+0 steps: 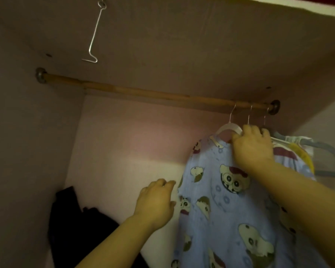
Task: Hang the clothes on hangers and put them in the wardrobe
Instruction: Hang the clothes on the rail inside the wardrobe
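Right hand point(252, 149) grips the hanger point(228, 128); left hand point(157, 202) open; blue garment point(220, 209) could slip off if jostled

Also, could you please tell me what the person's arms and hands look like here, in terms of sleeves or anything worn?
Both forearms are bare as far as the picture shows: no sleeve reaches into view. The left hand and the right hand wear no gloves, and I can see no ring, watch or bracelet on the fingers or wrists, though the light is dim and the picture soft. No markings are visible.
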`<state>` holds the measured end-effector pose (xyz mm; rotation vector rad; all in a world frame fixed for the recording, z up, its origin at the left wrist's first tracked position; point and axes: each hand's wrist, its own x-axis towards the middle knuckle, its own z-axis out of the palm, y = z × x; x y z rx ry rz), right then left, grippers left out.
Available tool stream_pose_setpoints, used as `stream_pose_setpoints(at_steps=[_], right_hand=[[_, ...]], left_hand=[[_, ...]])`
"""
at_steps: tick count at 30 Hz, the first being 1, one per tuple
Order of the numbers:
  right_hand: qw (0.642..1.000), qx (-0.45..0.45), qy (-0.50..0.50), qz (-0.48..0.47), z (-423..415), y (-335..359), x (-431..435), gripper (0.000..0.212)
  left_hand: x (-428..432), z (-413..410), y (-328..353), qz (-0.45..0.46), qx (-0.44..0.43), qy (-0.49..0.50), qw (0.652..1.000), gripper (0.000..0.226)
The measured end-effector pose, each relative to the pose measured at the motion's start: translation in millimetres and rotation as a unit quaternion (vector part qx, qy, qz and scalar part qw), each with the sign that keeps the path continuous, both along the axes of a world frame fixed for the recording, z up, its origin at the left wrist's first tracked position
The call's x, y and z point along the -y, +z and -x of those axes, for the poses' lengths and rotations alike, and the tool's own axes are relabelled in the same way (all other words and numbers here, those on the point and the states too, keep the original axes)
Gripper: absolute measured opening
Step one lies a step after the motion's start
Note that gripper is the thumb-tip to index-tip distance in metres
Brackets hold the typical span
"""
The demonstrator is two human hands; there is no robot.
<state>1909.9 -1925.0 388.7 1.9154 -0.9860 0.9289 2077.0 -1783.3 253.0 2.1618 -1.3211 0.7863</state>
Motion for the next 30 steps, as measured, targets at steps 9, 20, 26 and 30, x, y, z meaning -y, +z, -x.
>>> stream_pose_setpoints(at_steps=[9,20,26,30], right_hand=[[0.976,-0.12,0.122,-0.137,20.9,-120.3,-72.0,0.053],[0.906,-0.121,0.13,-0.384,150.8,-327.3,-235.2,0.041],[0.864,-0.116,0.089,-0.482,237.1,-430.3,-349.2,0.042],[0.831,-0.094,0.04,-0.546,304.0,-463.7,-431.5,0.047]], left_hand=[[-65.8,36.7,-34.2,-0.041,-0.028,0.024,0.998,0.06],[-224.7,136.3,-170.3,-0.179,-0.137,0.019,0.974,0.057],[-311.8,215.4,-263.7,-0.278,-0.172,-0.018,0.945,0.048],[-374.7,274.9,-306.9,-0.344,-0.181,-0.069,0.919,0.046]])
